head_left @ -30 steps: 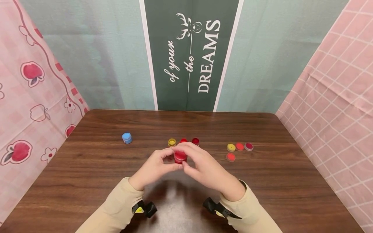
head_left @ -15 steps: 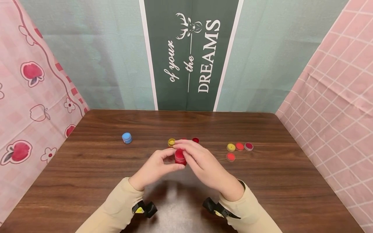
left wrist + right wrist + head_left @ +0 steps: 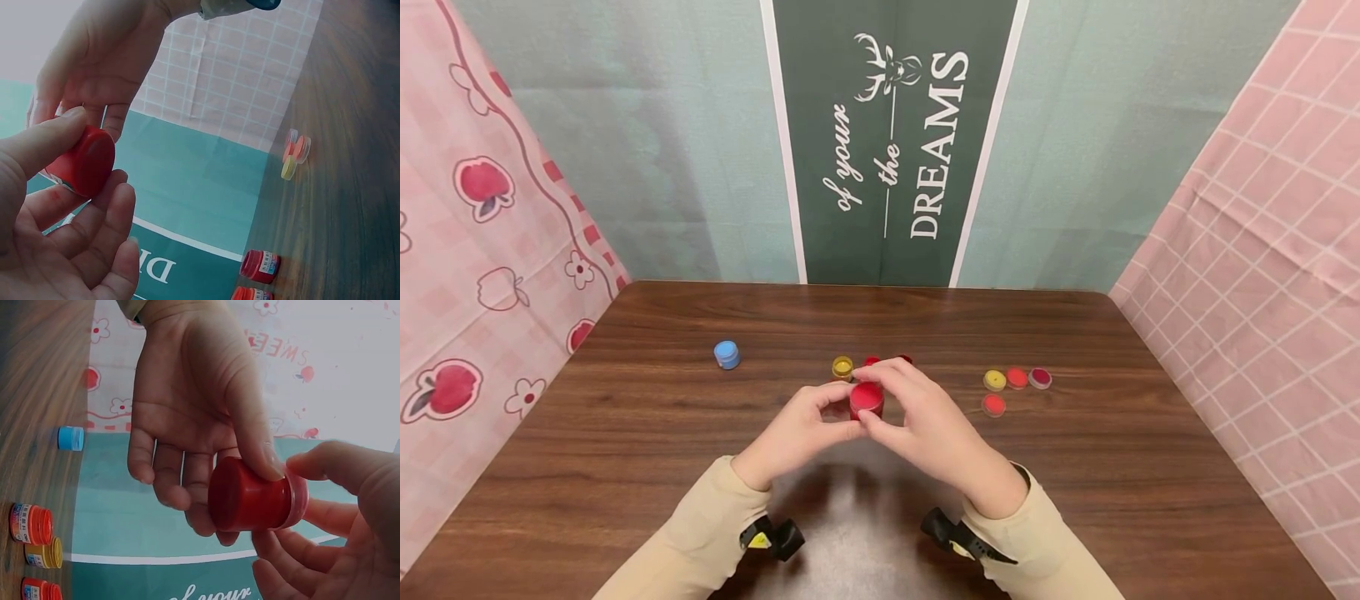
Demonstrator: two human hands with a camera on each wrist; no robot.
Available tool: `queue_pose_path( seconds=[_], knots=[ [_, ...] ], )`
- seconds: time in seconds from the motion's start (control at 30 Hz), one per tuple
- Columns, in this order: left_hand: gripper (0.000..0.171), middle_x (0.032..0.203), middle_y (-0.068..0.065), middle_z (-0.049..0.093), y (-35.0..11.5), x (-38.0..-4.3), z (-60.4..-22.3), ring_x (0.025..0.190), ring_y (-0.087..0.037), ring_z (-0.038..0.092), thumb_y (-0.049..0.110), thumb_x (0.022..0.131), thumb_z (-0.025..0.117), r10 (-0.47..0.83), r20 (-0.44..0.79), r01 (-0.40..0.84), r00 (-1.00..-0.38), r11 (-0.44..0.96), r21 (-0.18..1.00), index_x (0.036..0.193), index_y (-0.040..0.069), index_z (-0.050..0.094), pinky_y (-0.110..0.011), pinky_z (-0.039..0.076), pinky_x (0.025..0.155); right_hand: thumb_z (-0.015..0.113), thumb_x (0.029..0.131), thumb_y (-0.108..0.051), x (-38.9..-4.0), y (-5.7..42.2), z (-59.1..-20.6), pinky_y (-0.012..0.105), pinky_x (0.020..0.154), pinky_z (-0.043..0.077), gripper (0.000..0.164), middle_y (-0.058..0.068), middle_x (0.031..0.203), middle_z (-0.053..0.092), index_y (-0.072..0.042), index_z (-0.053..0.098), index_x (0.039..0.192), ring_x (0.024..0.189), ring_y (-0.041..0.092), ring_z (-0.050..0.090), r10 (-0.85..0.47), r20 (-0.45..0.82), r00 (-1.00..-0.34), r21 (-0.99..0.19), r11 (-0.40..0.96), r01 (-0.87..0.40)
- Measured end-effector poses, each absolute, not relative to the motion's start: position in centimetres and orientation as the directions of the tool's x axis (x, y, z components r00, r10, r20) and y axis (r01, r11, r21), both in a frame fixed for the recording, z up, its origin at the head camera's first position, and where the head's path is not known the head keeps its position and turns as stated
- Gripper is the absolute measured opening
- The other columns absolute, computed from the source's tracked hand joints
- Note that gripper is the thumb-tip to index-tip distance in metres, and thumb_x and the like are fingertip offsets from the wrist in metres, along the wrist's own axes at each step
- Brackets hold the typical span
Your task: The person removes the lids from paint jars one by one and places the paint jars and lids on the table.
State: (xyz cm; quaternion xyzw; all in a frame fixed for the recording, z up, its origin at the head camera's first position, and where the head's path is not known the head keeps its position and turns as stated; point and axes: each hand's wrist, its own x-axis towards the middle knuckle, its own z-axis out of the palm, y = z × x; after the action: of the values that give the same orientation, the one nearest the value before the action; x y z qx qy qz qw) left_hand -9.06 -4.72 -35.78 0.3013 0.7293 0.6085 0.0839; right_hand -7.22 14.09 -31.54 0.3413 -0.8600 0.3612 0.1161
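Above the table's middle, both hands hold a small red paint jar [image 3: 867, 403] with a clear-rimmed lid [image 3: 296, 500]. My left hand [image 3: 796, 433] grips the jar's body between thumb and fingers, as the right wrist view shows. Thumb and fingers of my right hand [image 3: 936, 429] are curled round the lid from the other side. In the left wrist view the jar's red base [image 3: 97, 164] faces the camera. Just behind the hands stand an open yellow paint jar [image 3: 842, 367] and two red ones, partly hidden by the right hand in the head view.
Right of the hands lie several loose lids: a yellow lid [image 3: 995, 381], a red lid [image 3: 1017, 378], a dark red lid [image 3: 1041, 378] and another red lid [image 3: 994, 406]. A lidded blue jar [image 3: 726, 355] stands at the left on the brown wooden table [image 3: 625, 467].
The fingers of my right hand have shifted round the lid: the thumb drew back from the front half a second ago and is at the near side again. The left hand stays in place.
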Motion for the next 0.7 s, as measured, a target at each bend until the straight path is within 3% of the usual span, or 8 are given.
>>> queue_pose_path(
  seconds=[0.4,0.7],
  knots=[
    [0.018,0.098,-0.003,0.063,-4.81,-9.19,-36.08,0.086,-0.019,0.061,0.014,0.083,0.071,0.548,0.227,0.333,-0.805,0.101,0.938,0.100,0.007,0.066,-0.033,0.051,0.080,0.058,0.081,-0.001,-7.22,14.32,-31.49,0.029,0.090,0.044,0.040,0.001,0.119,0.055,-0.007,0.057,0.121,0.105,0.012,0.052,-0.606,0.460,-0.649,-0.488,0.438,-0.755],
    [0.022,0.100,-0.004,0.064,-4.79,-9.06,-35.85,0.089,-0.019,0.062,0.013,0.084,0.070,0.555,0.224,0.328,-0.801,0.094,0.940,0.104,0.006,0.066,-0.033,0.051,0.082,0.059,0.084,-0.006,-7.11,14.41,-31.37,0.032,0.093,0.044,0.039,0.004,0.126,0.054,-0.006,0.056,0.123,0.112,0.013,0.051,-0.602,0.427,-0.674,-0.538,0.430,-0.725]
  ],
)
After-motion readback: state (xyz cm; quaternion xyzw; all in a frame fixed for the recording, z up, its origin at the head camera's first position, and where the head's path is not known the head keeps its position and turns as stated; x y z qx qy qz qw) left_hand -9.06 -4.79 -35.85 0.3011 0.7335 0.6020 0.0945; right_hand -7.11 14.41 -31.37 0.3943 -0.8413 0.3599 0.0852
